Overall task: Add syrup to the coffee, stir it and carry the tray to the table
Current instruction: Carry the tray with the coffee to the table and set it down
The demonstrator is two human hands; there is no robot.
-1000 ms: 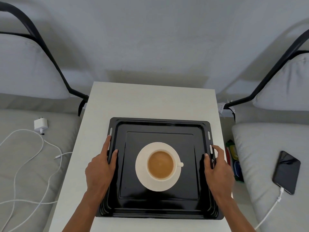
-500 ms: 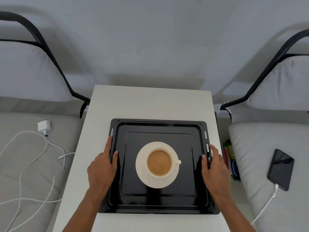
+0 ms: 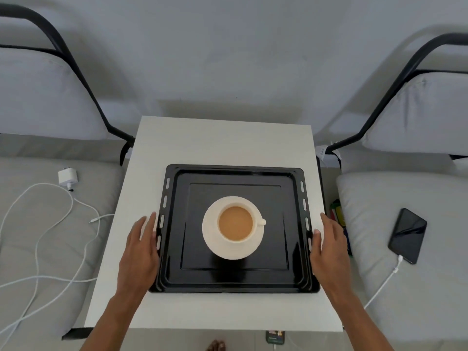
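A black metal tray (image 3: 235, 279) lies flat on the small white table (image 3: 222, 140). In its middle stands a cream cup of milky coffee (image 3: 236, 223) on a cream saucer (image 3: 231, 250), its handle pointing right. My left hand (image 3: 140, 249) rests beside the tray's left rim, fingers straight and apart, holding nothing. My right hand (image 3: 329, 247) sits at the tray's right rim in the same way, thumb near the edge, off the tray.
Grey beds with black metal frames flank the table. A white charger (image 3: 66, 177) and its cable (image 3: 38, 239) lie on the left bed. A black phone (image 3: 407, 235) on a cable lies on the right bed. A wall stands close behind the table.
Both hands gripped the tray's side rims before; now they have let go and moved outward. The tray rests on the table.
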